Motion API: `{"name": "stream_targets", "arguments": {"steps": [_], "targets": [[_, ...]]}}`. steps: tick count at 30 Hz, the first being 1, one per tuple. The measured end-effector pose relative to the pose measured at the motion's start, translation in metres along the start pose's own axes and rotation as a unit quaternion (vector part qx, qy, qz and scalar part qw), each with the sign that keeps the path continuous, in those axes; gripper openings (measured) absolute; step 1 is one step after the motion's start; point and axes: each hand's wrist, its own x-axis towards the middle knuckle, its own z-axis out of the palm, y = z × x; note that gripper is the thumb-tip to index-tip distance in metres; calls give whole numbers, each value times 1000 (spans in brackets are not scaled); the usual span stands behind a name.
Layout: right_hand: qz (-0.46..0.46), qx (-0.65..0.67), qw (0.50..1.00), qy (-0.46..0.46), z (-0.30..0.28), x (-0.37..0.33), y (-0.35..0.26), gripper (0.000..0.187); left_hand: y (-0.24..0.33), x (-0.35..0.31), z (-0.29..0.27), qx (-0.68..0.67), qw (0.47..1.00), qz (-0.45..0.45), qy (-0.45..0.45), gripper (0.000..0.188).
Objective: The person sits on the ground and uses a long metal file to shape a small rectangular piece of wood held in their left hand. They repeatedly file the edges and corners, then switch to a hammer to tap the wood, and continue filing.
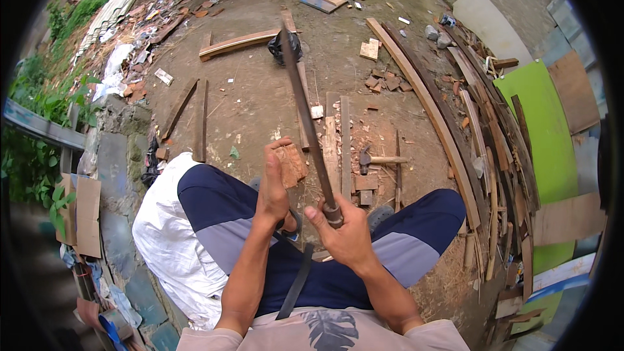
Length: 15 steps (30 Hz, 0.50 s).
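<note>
My right hand point(348, 234) is wrapped round the handle of a machete point(304, 101). Its long dark blade points up and away from me, tilted slightly left. In my left hand point(271, 188) is a rough orange-brown piece of brick point(292, 164), gripped along its left side, just left of the blade. The blade and the brick look apart. On the ground ahead and to the right lies a hammer point(380, 159) with a wooden handle. Narrow wooden boards point(331, 136) lie beyond my hands, with brick pieces point(366, 185) near my right foot.
Long timber planks point(426, 104) run along the right side, beside stacked scrap wood point(497, 175) and a green panel point(539, 130). A white sack point(172, 240) lies by my left leg, near a low stone wall point(117, 188). Ahead are a black plastic bag point(284, 49) and broken bricks point(387, 81).
</note>
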Motion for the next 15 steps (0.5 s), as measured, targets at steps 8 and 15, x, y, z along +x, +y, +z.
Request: {"name": "stream_targets", "arguments": {"steps": [8,15], "targets": [[-21,-50,998,-11,-6,-8,-4,28,9,5,8,38,999,8,11,63],[-61,-58,996,36,-1,-2,7,20,-1,4,7,55,998,-3,14,67]]}}
